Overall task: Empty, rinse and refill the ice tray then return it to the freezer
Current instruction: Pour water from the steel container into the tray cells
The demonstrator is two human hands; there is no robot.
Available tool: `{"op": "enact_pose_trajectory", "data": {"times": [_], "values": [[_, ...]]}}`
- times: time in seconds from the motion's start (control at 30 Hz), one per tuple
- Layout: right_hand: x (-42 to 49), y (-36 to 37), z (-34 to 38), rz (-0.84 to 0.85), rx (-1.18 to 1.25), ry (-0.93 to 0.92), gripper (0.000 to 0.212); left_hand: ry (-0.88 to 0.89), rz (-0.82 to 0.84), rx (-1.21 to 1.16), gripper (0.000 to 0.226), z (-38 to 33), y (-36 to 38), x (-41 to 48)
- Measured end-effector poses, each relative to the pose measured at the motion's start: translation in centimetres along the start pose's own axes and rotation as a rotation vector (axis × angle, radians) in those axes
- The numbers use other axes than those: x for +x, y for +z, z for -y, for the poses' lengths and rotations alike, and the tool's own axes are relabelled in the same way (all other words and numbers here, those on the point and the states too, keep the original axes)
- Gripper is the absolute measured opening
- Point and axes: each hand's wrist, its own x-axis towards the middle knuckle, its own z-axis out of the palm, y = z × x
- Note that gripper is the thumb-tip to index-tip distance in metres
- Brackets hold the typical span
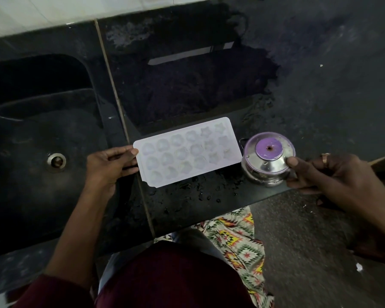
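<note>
— Lying flat on the black counter [209, 207], near its front edge, a white ice tray [187, 152] is seen, its long side running left to right and tilted a little up toward the right. Can its contents be made out?

— Three rows of moulded cells, rounded and star-like, are shown. Whether water is held in them cannot be told in this dim light.

— How is the tray held?

— Its left short end is pinched by the left hand [108, 162]: the thumb is laid on the top rim, and the other fingers are curled under the edge.

— And the other hand?

— The right hand [327, 174] is closed on a small steel vessel [268, 162] standing just beside the tray's right end. The thumb is pressed against its side, and a ring [325, 157] is worn on one finger. The vessel is topped by a clear lid with a purple centre.

— What surrounds them?

— Water drops are scattered on the counter in front of the tray, and a large wet patch is spread behind it. A dark sink [31, 141] with a metal drain [56, 161] is set to the left, apart from the tray. Below the counter edge, a patterned cloth [238, 236] and a maroon garment [176, 276] are seen.
</note>
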Motion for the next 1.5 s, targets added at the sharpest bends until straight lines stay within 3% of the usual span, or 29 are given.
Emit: {"op": "enact_pose_trajectory", "data": {"times": [0.83,1.23,1.5], "values": [[0.2,0.2,-1.5,0.034,-0.085,0.029,0.059,0.021,-0.007,0.027,0.011,-0.1,0.0,-0.1],[0.0,0.3,-0.9,0.042,-0.035,0.039,0.04,0.015,-0.004,0.028,0.01,-0.1,0.1,-0.1],[-0.6,0.0,0.4,0.016,0.021,0.005,0.057,0.004,-0.005,0.017,0.012,-0.1,0.1,0.0]]}}
